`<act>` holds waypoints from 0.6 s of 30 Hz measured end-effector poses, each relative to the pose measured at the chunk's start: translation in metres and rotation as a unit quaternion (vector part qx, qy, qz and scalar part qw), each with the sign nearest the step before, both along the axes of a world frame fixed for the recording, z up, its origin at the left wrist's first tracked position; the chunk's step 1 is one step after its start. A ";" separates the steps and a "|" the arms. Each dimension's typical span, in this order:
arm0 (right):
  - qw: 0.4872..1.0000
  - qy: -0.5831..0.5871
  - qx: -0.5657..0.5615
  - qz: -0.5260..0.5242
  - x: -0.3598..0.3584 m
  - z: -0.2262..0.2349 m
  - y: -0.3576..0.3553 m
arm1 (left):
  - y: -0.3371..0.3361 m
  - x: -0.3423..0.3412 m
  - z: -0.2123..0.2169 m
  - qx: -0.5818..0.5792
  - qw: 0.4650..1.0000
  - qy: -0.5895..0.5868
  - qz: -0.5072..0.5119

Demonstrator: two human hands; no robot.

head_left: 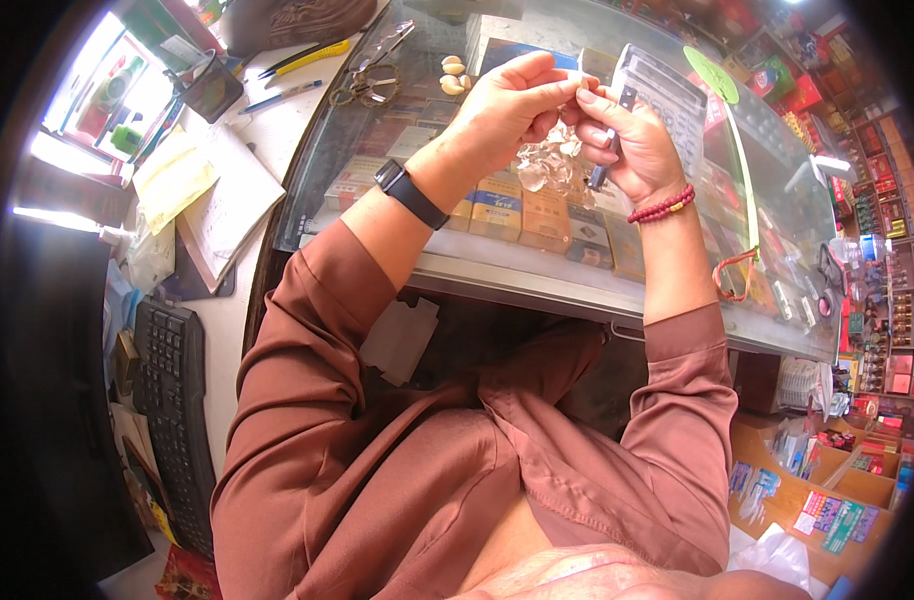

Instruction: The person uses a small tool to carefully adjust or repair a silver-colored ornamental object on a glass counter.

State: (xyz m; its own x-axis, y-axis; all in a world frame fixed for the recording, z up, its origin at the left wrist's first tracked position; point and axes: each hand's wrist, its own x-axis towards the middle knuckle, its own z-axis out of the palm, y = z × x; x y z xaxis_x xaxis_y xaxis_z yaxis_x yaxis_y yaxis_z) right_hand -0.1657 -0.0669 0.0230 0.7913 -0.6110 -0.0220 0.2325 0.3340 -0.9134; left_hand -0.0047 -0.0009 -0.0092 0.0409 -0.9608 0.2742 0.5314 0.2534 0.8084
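Above the glass counter my two hands meet at the fingertips. My left hand, with a black watch at its wrist, pinches a small pale piece that looks like a garlic clove. The thumb and index finger of my right hand touch the same piece. Held in the curled fingers of the right hand is a slim dark tool, perhaps a small knife; its blade cannot be made out. Papery garlic skins lie heaped on the glass beneath. Several peeled garlic cloves sit left of my hands.
Boxes stand inside the glass counter. A calculator and a green fly swatter lie to the right, scissors to the left. The left desk bears papers, a yellow cutter and a keyboard.
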 end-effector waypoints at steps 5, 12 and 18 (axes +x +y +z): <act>0.999 0.014 -0.029 -0.007 -0.001 0.002 0.002 | -0.001 0.001 0.000 0.012 0.999 0.037 0.016; 0.981 0.019 -0.147 -0.128 -0.003 -0.001 -0.003 | 0.001 0.002 0.004 0.023 0.996 -0.047 0.074; 0.958 0.066 -0.232 -0.155 -0.002 0.003 0.002 | 0.001 0.004 0.003 0.033 0.999 -0.035 0.013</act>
